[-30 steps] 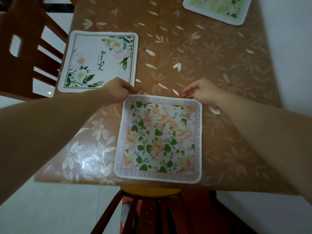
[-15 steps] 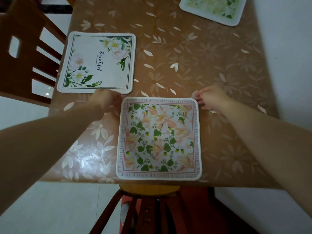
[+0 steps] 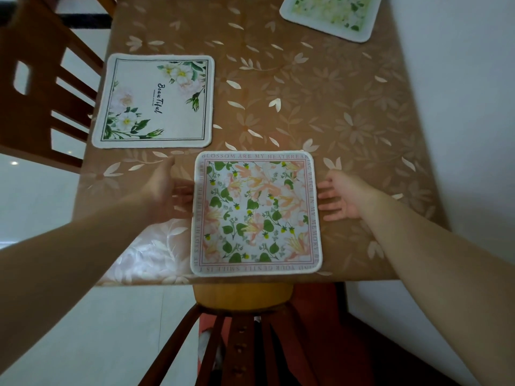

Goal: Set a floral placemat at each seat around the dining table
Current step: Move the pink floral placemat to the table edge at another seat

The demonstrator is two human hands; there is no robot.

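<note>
Pink-and-green flowers cover the placemat (image 3: 255, 213) lying flat between the two hands in the head view, its near edge almost flush with the near edge of the table (image 3: 348, 112), right above a chair (image 3: 242, 324) tucked under that end. The left hand (image 3: 167, 190) sits just beside the mat's left edge, fingers spread and relaxed, tips at or barely over the border; it is a little blurred, so I cannot tell whether it truly touches. The right hand (image 3: 341, 199) mirrors it off the right edge, fingers straight and fanned toward the mat, tips just beside the border, holding nothing. Beyond the left hand, further up the table, lies a white placemat (image 3: 153, 103) with pale roses and script lettering, in front of another chair (image 3: 41, 93) on that side. Far beyond the right hand, at the table's far right, a green-flowered placemat (image 3: 331, 15) shows only in part. By my reading this seat's mat is down and the hands are either squaring it or letting go, so the step in hand is the last touch on this place. If a nudge is still wanted, it calls for flat fingertips on both edges at once. Whether other seats remain unset cannot be judged, since the far end is out of view.
</note>
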